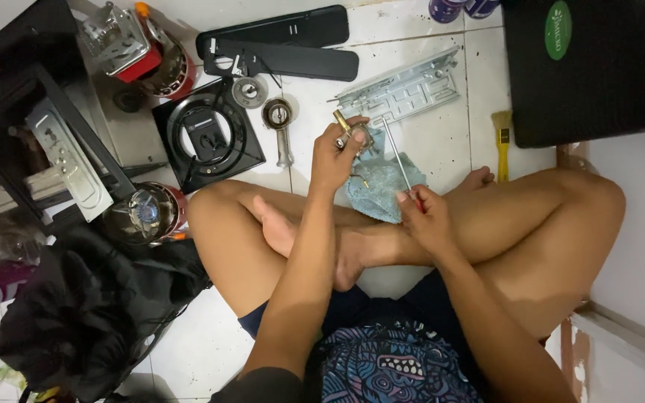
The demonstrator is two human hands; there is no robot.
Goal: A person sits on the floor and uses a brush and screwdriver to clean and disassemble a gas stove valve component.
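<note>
I sit cross-legged on a white tiled floor. My left hand (335, 154) grips a small metal valve part (355, 134) with a brass stem, held above my shins. My right hand (423, 216) holds a screwdriver (397, 154) by its red handle, the long shaft pointing up toward the valve part. A light blue cloth (377, 186) lies on my lower legs between the two hands.
A black square burner plate (207, 134), a round burner cup (278, 116), a grey metal bracket (401, 91) and black flat panels (278, 45) lie ahead. Gas canisters (147, 213) and a black bag (91, 306) sit left. A yellow brush (502, 142) and a black case (591, 67) are at right.
</note>
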